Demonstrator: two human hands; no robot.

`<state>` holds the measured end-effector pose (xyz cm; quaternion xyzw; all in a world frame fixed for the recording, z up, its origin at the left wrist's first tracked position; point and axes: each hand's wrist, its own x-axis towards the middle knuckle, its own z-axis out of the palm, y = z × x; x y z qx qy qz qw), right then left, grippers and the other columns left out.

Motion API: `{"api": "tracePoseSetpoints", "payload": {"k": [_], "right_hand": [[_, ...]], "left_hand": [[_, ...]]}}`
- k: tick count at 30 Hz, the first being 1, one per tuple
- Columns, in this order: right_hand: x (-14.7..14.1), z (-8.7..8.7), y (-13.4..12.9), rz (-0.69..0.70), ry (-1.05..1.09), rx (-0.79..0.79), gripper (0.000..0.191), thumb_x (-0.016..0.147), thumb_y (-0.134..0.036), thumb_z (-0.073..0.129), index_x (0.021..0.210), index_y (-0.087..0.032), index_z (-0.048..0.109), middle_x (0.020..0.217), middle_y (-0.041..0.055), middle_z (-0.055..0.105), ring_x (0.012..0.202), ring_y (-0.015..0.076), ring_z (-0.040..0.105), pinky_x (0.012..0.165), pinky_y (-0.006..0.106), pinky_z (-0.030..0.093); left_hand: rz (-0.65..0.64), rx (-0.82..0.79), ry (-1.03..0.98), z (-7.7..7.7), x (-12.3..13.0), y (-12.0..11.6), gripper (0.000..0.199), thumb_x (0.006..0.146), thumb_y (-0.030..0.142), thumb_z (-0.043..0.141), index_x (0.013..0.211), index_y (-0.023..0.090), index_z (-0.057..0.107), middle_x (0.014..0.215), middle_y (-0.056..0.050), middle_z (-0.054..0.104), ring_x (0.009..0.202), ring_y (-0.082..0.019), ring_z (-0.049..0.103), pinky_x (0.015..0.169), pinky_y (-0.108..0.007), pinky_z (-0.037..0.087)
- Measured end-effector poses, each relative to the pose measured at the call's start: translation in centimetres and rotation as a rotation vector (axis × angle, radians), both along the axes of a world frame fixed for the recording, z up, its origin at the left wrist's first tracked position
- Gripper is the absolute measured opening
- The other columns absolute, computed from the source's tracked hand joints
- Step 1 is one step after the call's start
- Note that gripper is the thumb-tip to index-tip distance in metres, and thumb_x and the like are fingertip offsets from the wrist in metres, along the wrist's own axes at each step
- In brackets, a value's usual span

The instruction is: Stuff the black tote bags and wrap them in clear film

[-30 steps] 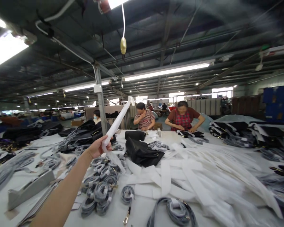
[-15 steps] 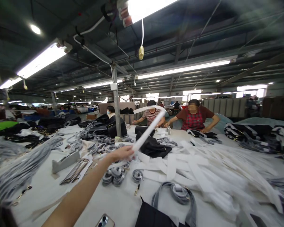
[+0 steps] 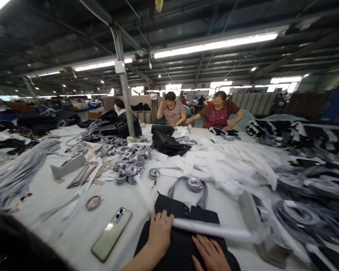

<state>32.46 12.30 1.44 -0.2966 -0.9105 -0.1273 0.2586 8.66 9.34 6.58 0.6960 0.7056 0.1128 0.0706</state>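
A black bag (image 3: 183, 242) lies flat at the table's near edge, its grey strap (image 3: 172, 188) looped beyond it. Across the bag runs a white strip of soft wrapping material (image 3: 211, 228), which looks like foam. My left hand (image 3: 159, 231) has its fingers closed over the strip near its left end. Flat on the bag, just below the strip, rests my right hand (image 3: 210, 253) with its fingers stretched out. The strip's right end reaches a grey tape dispenser (image 3: 251, 214), blurred there.
A phone (image 3: 112, 234) lies left of the bag. Coiled grey straps (image 3: 130, 165) and a pile of white strips (image 3: 228, 162) cover the middle of the table. Another tape dispenser (image 3: 67, 165) stands at left. Two co-workers (image 3: 173, 113) sit across the table, beyond a metal post (image 3: 125, 82).
My left hand has come back from over the table with the white strip, which now lies across the bag. My right hand has come into view. The view has tilted down.
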Motion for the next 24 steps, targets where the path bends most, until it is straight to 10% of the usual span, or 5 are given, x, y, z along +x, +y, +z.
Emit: {"api": "tracePoseSetpoints", "payload": {"k": [5, 14, 24], "right_hand": [[-0.6, 1.0, -1.2, -0.073, -0.036, -0.150, 0.047, 0.090, -0.042, 0.053, 0.135, -0.026, 0.050, 0.130, 0.0060, 0.060, 0.113, 0.0249, 0.059, 0.095, 0.041, 0.043], [-1.2, 4.0, -3.5, -0.175, -0.011, -0.507, 0.047, 0.087, -0.037, 0.056, 0.133, -0.027, 0.051, 0.136, 0.0056, 0.054, 0.124, 0.0261, 0.049, 0.106, 0.046, 0.037], [-1.2, 3.1, -2.6, -0.183, 0.124, -0.186, 0.038, 0.086, -0.008, 0.047, 0.120, -0.022, 0.058, 0.129, 0.0089, 0.060, 0.120, 0.0232, 0.052, 0.103, 0.046, 0.040]], "left_hand": [[0.004, 0.208, 0.116, -1.6, -0.1, -1.1, 0.038, 0.094, 0.032, 0.041, 0.132, 0.036, 0.048, 0.129, -0.007, 0.053, 0.114, -0.027, 0.051, 0.106, -0.056, 0.029], [-0.083, 0.317, 0.260, -5.1, -1.1, -1.2, 0.043, 0.091, 0.016, 0.042, 0.128, 0.033, 0.054, 0.122, -0.011, 0.055, 0.111, -0.027, 0.053, 0.104, -0.057, 0.029], [-0.134, 0.415, 0.299, -6.6, -1.8, -1.1, 0.043, 0.088, 0.016, 0.044, 0.125, 0.034, 0.058, 0.116, -0.011, 0.059, 0.103, -0.027, 0.056, 0.099, -0.058, 0.035]]}}
